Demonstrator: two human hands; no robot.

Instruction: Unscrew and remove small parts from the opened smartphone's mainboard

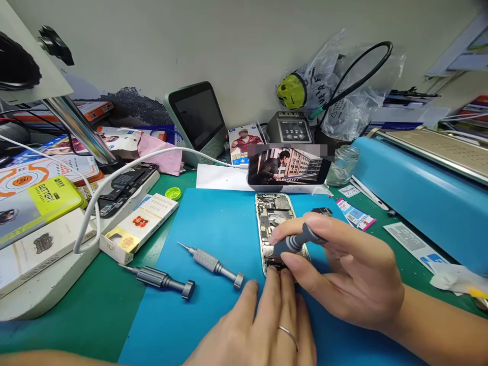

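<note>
An opened smartphone (pixel 281 203) lies face up on the blue mat, its circuit boards and inner parts exposed. My right hand (pixel 354 269) pinches a dark grey precision screwdriver (pixel 293 243) between thumb and fingers, tilted over the lower half of the phone. The screwdriver's tip is hidden. Stretched out flat, my left hand (pixel 263 325) rests its fingertips on the phone's bottom end; a ring is on one finger. To the left on the mat lie two more precision screwdrivers, a light grey one (pixel 211 263) and a darker one (pixel 160 279).
A propped-up phone (pixel 290 166) plays a video behind the mat (pixel 217 218). Cigarette packs (pixel 141 226) and a white cable (pixel 129 161) are at left. At right stand a glass jar (pixel 343 165) and a blue machine (pixel 415 193). A small dark part (pixel 322 211) sits beside the opened phone.
</note>
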